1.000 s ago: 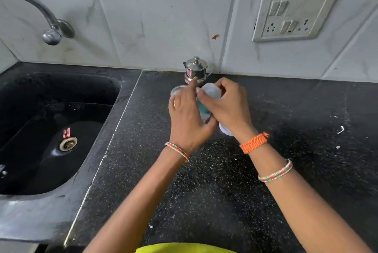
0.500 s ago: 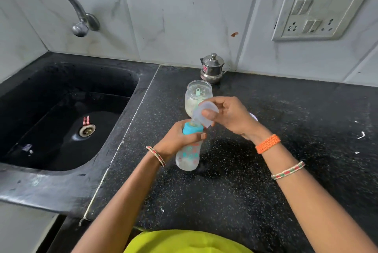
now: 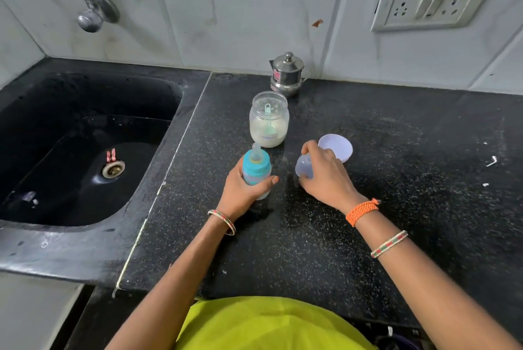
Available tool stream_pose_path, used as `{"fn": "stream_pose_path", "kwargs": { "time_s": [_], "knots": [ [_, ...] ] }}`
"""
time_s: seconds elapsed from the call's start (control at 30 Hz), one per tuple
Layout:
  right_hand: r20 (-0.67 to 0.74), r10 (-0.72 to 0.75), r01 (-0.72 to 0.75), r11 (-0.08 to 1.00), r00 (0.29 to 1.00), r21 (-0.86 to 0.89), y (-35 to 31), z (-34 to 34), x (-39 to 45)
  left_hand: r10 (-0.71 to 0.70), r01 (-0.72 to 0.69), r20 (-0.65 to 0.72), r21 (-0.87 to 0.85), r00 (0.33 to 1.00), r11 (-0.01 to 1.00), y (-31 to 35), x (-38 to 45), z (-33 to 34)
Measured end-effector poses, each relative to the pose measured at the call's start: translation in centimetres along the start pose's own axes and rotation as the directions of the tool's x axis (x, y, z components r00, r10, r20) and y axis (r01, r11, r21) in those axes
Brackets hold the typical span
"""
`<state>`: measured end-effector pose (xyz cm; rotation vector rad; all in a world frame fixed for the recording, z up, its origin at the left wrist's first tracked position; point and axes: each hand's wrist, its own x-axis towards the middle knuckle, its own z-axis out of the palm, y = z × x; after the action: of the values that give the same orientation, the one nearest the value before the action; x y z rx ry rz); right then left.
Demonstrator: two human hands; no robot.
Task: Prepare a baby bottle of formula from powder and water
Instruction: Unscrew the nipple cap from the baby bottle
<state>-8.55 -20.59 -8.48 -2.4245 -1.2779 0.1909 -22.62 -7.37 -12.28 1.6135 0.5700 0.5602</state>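
The cap [image 3: 304, 169] has just come off the bottle [image 3: 256, 172], which stands just in front of the powder jar [image 3: 268, 120], left hand [image 3: 243, 194] clamped round it. Right hand [image 3: 322, 177], fingers closed on the cap, lowers it beside the bottle; the nipple ring comes off next, probably.

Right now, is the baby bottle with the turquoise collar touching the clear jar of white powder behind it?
Apart. The head view shows a strip of black counter between the baby bottle with the turquoise collar, held by the left hand, and the clear jar of white powder.
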Motion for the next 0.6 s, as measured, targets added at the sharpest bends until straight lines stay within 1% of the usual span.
{"fn": "stream_pose_path", "kwargs": {
  "time_s": [0.07,0.1,0.13,0.2,0.23,0.27,0.3,0.37,0.43,0.53,0.6],
  "knots": [
    [0.013,0.03,-0.03,0.999,0.999,-0.017,0.0,0.2,-0.1,0.001,-0.001,-0.016,0.027,1.0,1.0,-0.5,0.1,-0.1],
    [-0.01,0.034,-0.034,0.999,0.999,-0.014,-0.3,0.1,-0.1,0.0,0.0,-0.016,0.027,1.0,1.0,-0.6,0.2,-0.1],
    [-0.06,0.018,-0.017,1.0,0.998,0.017,-0.8,-0.2,-0.2,-0.002,0.002,-0.01,0.022,1.0,1.0,-0.7,0.3,-0.2],
    [-0.185,-0.034,0.063,0.986,0.982,0.152,-2.5,-1.0,-0.3,0.013,-0.013,0.006,0.006,1.0,1.0,-0.6,0.4,-0.2],
    [-0.21,-0.048,0.093,0.973,0.976,0.212,-3.7,-1.4,-0.4,0.015,-0.015,0.008,-0.007,1.0,1.0,-0.7,0.3,-0.1],
    [-0.194,-0.057,0.102,0.968,0.979,0.231,-4.8,-1.8,-0.4,0.012,-0.012,0.008,-0.021,1.0,1.0,-0.8,0.4,-0.1],
    [-0.145,-0.062,0.091,0.974,0.988,0.205,-5.9,-2.2,-0.4,0.011,-0.011,0.01,-0.026,1.0,1.0,-0.9,0.4,-0.1],
    [-0.045,-0.072,0.075,0.996,0.996,0.053,-7.7,-2.4,-0.2,0.022,-0.021,0.031,-0.015,0.999,1.0,-1.0,0.6,-0.2],
    [-0.021,-0.098,0.096,0.992,0.995,-0.087,-8.8,-2.4,0.2,0.034,-0.034,0.044,-0.001,0.998,0.999,-1.1,0.7,-0.2],
    [-0.014,-0.117,0.113,0.979,0.993,-0.168,-9.6,-2.9,0.9,0.034,-0.034,0.035,-0.002,0.999,0.999,-0.6,0.6,-0.2],
    [0.024,-0.149,0.151,0.97,0.989,-0.189,-10.0,-3.4,1.2,0.024,-0.023,0.029,-0.025,0.999,0.999,-0.4,0.6,0.0]
  ]
}}
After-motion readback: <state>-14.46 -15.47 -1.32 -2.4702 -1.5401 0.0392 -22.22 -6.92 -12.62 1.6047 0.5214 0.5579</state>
